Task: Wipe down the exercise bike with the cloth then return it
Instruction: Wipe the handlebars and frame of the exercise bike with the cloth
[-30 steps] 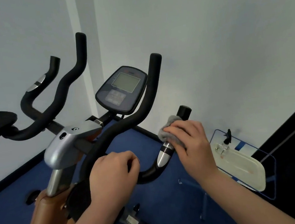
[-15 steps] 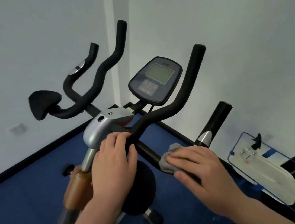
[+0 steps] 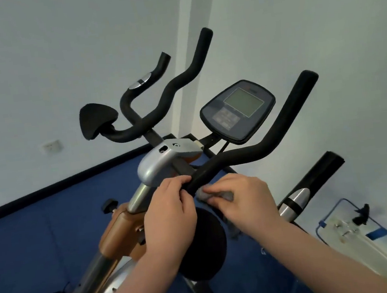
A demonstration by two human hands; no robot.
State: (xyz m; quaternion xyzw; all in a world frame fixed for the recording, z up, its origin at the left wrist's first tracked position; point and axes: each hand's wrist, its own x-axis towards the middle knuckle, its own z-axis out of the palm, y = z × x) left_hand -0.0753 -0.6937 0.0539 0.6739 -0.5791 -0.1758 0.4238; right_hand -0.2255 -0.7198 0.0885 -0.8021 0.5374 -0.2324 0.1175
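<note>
Head view: the wiping step is under way. The right hand point(image 3: 244, 203) presses the grey cloth point(image 3: 217, 195) against the exercise bike's point(image 3: 160, 164) handlebar point(image 3: 244, 156); the left hand point(image 3: 169, 216) grips it beside the cloth. Next, probably stroke along the bar toward the console point(image 3: 238, 111).

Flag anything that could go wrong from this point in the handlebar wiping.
1. The grey cloth is bunched small under the right hand, so bare fingers may rub the handlebar instead of fabric.
2. The left hand grips the same bar right beside it; the spot it covers could go unwiped.
3. The console sits close above, and a wide stroke might knock it.
</note>
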